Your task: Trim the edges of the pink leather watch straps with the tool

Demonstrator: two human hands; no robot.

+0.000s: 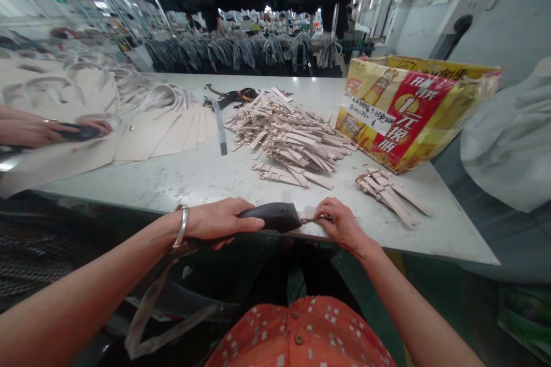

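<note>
My left hand (219, 221), with a metal bangle on the wrist, grips a black-handled tool (273, 217) at the table's near edge. The tool's tip meets a pale leather strap (307, 217), which my right hand (340, 223) pinches between its fingers. Beyond my hands lies a large loose pile of similar pale straps with metal buckles (286, 135). A smaller bunch of straps (387, 195) rests to the right of my right hand. The tool's metal end is mostly hidden by the strap and fingers.
A co-worker's hand (38, 132) at the left holds a black tool over pale sheets (163, 135). A metal ruler (220, 127) lies on the white table (193, 175). A printed yellow-and-red cardboard box (400, 114) stands at the right, beside a white sack (508, 143).
</note>
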